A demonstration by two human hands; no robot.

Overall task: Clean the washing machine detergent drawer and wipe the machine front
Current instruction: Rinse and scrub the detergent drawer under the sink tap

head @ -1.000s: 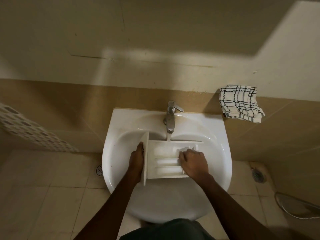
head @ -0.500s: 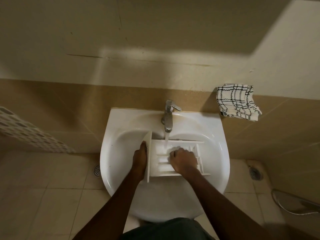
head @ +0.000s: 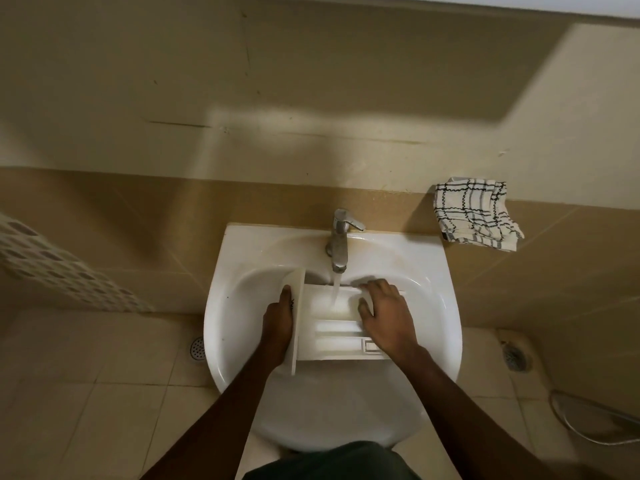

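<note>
White drawer (head: 329, 327) lying across the sink (head: 433, 306) bowl under the running tap (head: 337, 244), left hand (head: 278, 317) grasping its front panel, right hand (head: 386, 313) bent over the far end, clasp unclear, bowl sides close beyond both hands, checked cloth (head: 474, 214) on the wall (head: 311, 98) past the right hand.

White sink (head: 242, 306) w/ chrome tap (head: 339, 244) on the back rim, water running. In the bowl: detergent drawer (head: 332, 341), compartments up under the stream, front panel at the left end. Checked cloth (head: 474, 216) up on the tile ledge (head: 381, 192), right of the sink, not touching it. Round drain (head: 197, 348) in the floor tiles (head: 104, 393), left side.
</note>
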